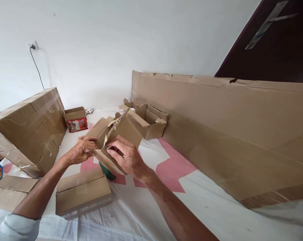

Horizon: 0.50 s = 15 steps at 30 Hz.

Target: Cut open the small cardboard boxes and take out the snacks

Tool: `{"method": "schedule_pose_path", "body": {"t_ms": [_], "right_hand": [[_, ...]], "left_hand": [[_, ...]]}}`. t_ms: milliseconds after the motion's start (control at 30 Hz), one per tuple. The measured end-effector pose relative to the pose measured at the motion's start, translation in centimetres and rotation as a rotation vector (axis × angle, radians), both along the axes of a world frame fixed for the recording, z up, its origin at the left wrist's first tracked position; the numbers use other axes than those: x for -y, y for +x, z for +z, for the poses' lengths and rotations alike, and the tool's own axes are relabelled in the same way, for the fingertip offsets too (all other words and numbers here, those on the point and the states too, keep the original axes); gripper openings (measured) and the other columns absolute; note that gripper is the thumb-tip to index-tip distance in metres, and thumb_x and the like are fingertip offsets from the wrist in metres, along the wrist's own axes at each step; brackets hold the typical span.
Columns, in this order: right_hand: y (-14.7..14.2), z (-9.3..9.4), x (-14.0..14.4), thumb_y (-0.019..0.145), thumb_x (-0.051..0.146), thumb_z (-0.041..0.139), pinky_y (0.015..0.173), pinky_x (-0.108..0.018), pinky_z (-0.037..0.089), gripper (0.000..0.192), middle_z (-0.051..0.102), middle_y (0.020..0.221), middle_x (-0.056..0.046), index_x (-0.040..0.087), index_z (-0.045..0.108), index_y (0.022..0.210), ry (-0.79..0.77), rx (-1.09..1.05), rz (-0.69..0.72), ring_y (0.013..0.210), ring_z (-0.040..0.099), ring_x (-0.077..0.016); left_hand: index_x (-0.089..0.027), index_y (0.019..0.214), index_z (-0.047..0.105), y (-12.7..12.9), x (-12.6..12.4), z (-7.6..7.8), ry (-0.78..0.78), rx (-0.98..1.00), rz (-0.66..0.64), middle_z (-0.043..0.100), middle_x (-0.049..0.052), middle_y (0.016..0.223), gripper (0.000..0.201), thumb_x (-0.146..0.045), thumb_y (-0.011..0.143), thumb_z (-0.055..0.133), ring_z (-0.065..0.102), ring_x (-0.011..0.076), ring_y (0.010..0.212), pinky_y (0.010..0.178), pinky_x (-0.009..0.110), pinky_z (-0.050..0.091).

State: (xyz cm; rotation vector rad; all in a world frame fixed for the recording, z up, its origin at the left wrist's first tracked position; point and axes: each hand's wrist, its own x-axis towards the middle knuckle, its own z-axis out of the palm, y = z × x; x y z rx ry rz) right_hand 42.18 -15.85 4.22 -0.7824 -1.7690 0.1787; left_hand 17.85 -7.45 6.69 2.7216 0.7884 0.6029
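Observation:
Between my hands, above the sheet, is a cardboard box [127, 130] with its flaps raised and a torn, ragged edge showing the corrugation. My left hand [83, 149] grips the box's left side, thumb below and fingers on top. At the torn edge, my right hand [127, 155] pinches the cardboard near a corner, thumb and fingers closed on it. A closed, taped cardboard box [83, 190] lies just below my hands. Behind it a dark green object [107, 171] is partly hidden, and I cannot make out its kind.
A tall cardboard panel [216, 124] stands along the right. Open boxes [154, 129] sit against it. At left stands a large taped carton [33, 130]. A small open box [75, 110] with a red packet [77, 125] is near the wall. Another box [12, 190] lies lower left.

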Motion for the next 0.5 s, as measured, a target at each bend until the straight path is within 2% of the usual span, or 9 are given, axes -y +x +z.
{"method": "schedule_pose_path", "body": {"t_ms": [100, 233, 333, 400, 500], "right_hand": [[-0.4, 0.1, 0.1, 0.103, 0.014, 0.058, 0.076, -0.027, 0.054, 0.016, 0.070, 0.093, -0.003, 0.022, 0.069, 0.095, 0.023, 0.012, -0.022, 0.084, 0.068, -0.0159], [-0.7, -0.4, -0.3, 0.103, 0.012, 0.056, 0.072, -0.027, 0.050, 0.021, 0.069, 0.087, -0.002, 0.022, 0.067, 0.089, 0.068, -0.003, -0.052, 0.077, 0.064, -0.0152], [-1.0, -1.2, -0.8, 0.102, 0.012, 0.054, 0.072, -0.028, 0.049, 0.022, 0.067, 0.085, -0.002, 0.022, 0.066, 0.086, 0.065, -0.018, -0.061, 0.076, 0.062, -0.0155], [-1.4, -1.6, -1.1, 0.102, 0.013, 0.053, 0.072, -0.028, 0.048, 0.023, 0.066, 0.084, -0.002, 0.022, 0.066, 0.084, 0.047, -0.032, -0.072, 0.075, 0.061, -0.0154], [-2.6, -1.4, -0.9, 0.101, 0.017, 0.053, 0.068, -0.027, 0.046, 0.024, 0.063, 0.078, 0.000, 0.022, 0.063, 0.080, -0.013, -0.119, -0.038, 0.070, 0.058, -0.0145]], "left_hand": [[-0.025, 0.089, 0.079, 0.4, 0.5, 0.4, -0.030, -0.044, -0.032, 0.081, 0.009, 0.105, 0.011, -0.022, 0.093, 0.069, 0.060, 0.0341, 0.139, 0.123, 0.055, 0.035], [-0.024, 0.091, 0.075, 0.8, 1.4, 0.8, -0.037, -0.079, -0.021, 0.078, 0.010, 0.119, 0.020, -0.008, 0.086, 0.064, 0.055, 0.0341, 0.145, 0.126, 0.061, 0.027], [-0.023, 0.099, 0.072, 1.2, 2.1, 0.9, -0.056, -0.097, 0.004, 0.074, 0.009, 0.128, 0.026, -0.006, 0.083, 0.061, 0.056, 0.0327, 0.142, 0.128, 0.065, 0.020], [-0.023, 0.103, 0.071, 1.7, 2.5, 0.6, -0.072, -0.099, 0.003, 0.074, 0.008, 0.124, 0.024, -0.009, 0.085, 0.063, 0.061, 0.0308, 0.134, 0.129, 0.064, 0.019], [-0.022, 0.095, 0.071, 2.8, 2.8, -0.5, -0.042, -0.116, -0.035, 0.076, 0.006, 0.111, 0.016, -0.010, 0.086, 0.063, 0.066, 0.0270, 0.118, 0.126, 0.055, 0.029]]}}
